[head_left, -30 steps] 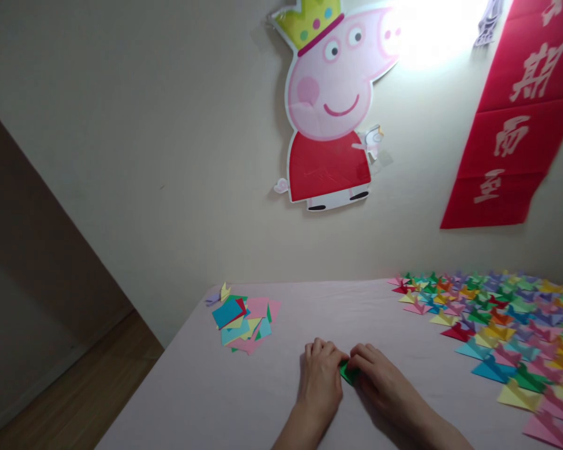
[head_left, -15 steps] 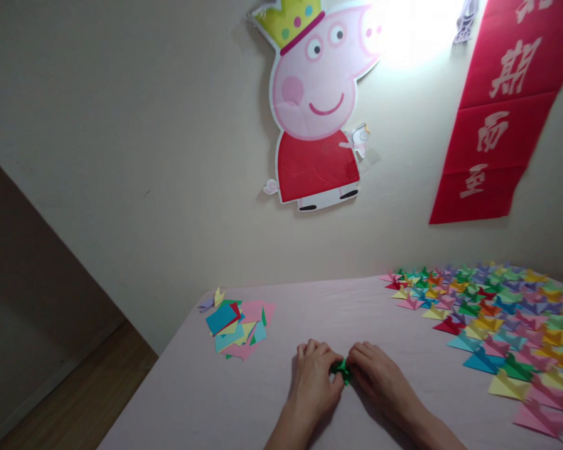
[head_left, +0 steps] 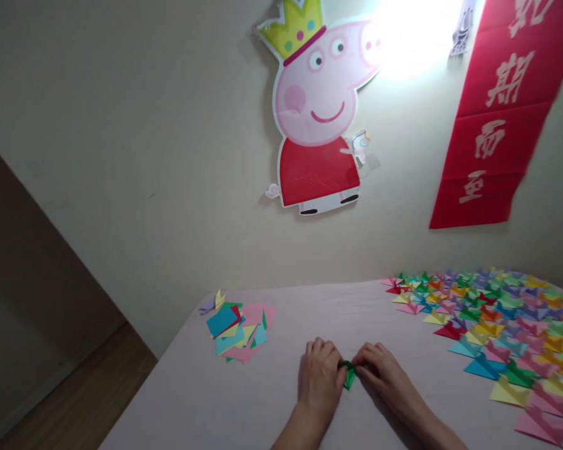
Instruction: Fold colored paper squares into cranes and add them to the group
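Green paper (head_left: 348,375): lies on the pink table (head_left: 263,400), between my two hands.
Left hand (head_left: 319,378): fingers curled, pinching its left edge.
Right hand (head_left: 385,375): fingertips pinching its right edge.
Fold: I'd keep both pinches level and press the crease flat against the table.
Change: a pointed flap now faces me; half a second ago the piece looked bunched.

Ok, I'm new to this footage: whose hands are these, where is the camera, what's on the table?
No machine here: a person wears one camera on the head, looking forward and down. Their left hand and right hand pinch a small green folded paper between them on a pale pink table. To its left lies a pile of flat coloured squares; to its right, rows of folded paper pieces. On the wall: a cartoon pig cut-out and a red banner.
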Motion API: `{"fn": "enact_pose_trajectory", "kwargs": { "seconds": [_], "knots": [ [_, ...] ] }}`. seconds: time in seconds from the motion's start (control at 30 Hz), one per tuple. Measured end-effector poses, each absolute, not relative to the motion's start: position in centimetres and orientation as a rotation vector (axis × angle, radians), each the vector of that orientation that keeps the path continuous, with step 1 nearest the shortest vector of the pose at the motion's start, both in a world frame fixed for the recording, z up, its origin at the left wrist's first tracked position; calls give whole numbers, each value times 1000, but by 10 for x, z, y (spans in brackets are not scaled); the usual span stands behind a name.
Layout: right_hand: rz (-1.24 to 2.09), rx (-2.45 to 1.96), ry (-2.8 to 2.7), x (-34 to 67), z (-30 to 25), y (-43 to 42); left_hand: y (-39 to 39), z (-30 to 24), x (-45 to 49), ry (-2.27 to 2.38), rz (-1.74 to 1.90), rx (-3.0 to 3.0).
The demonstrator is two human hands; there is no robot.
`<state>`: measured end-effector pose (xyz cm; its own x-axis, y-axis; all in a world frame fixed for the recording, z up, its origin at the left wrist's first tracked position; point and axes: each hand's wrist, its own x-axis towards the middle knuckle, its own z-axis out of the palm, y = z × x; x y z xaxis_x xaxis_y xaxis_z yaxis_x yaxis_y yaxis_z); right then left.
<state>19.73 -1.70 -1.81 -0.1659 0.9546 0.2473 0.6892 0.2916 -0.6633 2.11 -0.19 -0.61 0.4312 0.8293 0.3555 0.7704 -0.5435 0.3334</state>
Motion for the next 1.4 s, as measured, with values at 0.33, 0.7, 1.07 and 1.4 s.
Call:
{"fn": "enact_pose_trajectory", "kwargs": {
  "seconds": [0.33,0.7,1.07,1.4],
  "knots": [
    [603,-1555,-1942,189,-4,-5,-1,-2,18,1475,732,2409],
    [594,-1574,-2047,190,-6,7,-1,1,19,1539,712,2212],
    [705,-1503,-2030,194,-9,10,-5,7,13,1509,623,2237],
    [552,-1664,-2033,181,-6,4,-6,5,16,1531,647,2170]
  ]
}}
